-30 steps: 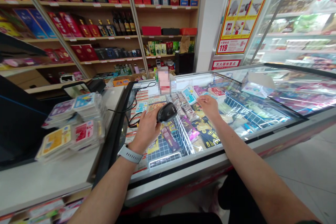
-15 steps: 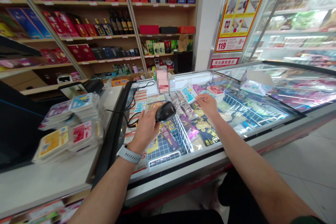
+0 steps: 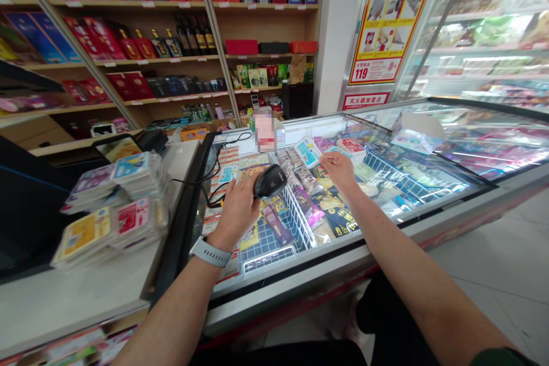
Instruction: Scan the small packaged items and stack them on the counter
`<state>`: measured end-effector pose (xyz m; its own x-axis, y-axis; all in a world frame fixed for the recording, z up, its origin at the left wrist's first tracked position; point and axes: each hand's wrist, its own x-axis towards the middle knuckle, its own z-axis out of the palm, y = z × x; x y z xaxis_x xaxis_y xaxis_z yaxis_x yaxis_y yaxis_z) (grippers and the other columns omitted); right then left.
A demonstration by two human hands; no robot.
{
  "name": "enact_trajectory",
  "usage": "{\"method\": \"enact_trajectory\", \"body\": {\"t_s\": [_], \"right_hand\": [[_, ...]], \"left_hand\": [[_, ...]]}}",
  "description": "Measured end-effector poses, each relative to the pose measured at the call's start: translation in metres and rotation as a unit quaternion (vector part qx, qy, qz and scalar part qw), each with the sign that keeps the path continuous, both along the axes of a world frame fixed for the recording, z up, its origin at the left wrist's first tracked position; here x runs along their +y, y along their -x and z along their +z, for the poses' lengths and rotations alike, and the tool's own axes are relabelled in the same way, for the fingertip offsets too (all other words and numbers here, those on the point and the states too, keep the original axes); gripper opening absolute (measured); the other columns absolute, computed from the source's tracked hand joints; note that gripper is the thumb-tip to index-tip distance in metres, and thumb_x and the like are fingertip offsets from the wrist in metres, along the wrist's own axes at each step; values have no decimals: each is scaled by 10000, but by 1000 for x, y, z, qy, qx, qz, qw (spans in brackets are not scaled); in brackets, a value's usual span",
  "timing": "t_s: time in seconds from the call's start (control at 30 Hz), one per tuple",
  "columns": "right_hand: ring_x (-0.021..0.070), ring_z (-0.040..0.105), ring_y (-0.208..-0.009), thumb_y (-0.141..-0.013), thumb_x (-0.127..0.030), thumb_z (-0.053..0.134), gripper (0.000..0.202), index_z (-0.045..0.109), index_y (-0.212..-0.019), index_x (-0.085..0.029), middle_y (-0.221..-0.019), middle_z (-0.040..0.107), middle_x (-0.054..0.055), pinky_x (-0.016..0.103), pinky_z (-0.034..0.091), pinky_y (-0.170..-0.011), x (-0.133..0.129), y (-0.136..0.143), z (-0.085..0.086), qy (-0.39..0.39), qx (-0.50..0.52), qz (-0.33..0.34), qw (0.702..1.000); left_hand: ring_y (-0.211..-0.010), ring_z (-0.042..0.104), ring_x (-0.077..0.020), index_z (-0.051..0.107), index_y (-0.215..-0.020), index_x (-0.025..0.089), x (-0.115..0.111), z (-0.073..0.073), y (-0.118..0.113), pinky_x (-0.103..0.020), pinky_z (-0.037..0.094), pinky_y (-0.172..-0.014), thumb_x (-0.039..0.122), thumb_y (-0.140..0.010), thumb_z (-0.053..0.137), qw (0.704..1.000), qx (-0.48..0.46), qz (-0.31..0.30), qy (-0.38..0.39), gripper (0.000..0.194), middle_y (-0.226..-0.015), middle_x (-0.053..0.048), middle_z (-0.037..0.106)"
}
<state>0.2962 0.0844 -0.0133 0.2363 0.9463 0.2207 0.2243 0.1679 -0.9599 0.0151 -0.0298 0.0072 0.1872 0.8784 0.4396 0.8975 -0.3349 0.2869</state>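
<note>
My left hand (image 3: 238, 206) is closed round a black barcode scanner (image 3: 270, 181), whose head points toward the right. A grey watch band circles that wrist. My right hand (image 3: 338, 168) pinches the lower right corner of a small flat pack with a blue and white front (image 3: 307, 152), held tilted above the glass. Just behind my right hand lies a small stack of similar packs with a red top (image 3: 350, 147). Another blue pack (image 3: 229, 174) rests on the glass to the left of the scanner.
Below both hands is a glass-topped freezer (image 3: 377, 240) with wire baskets of packaged goods. Stacks of flat packs (image 3: 131, 217) stand on the left counter (image 3: 98, 297), beside a dark screen. An open white box (image 3: 418, 131) sits on the glass at right. Shelves of boxes and bottles line the back.
The view has shifted very slightly. Both hands keep their places, still holding the scanner and the blue and white pack.
</note>
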Motion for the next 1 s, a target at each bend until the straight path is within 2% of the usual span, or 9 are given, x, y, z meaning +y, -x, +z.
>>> {"method": "enact_trajectory", "body": {"t_s": [0.43, 1.0], "right_hand": [[255, 762, -758, -747, -469, 700, 284, 640, -877, -224, -818, 759, 52, 313, 562, -552, 1, -2, -2, -8, -8, 3, 1000], [262, 769, -775, -752, -467, 712, 296, 658, -889, -210, -874, 783, 79, 300, 556, -536, 0, -2, -1, -10, -9, 5, 1000]], "left_hand": [[-1328, 606, -300, 480, -1456, 161, 1, 0, 0, -567, 305, -1230, 84, -842, 495, 1000, 6, 1, 7, 619, -1416, -141, 656], [-1347, 592, -310, 486, -1453, 137, 0, 2, 0, -576, 316, -1223, 78, -850, 500, 1000, 8, 0, 11, 606, -1421, -154, 650]]}}
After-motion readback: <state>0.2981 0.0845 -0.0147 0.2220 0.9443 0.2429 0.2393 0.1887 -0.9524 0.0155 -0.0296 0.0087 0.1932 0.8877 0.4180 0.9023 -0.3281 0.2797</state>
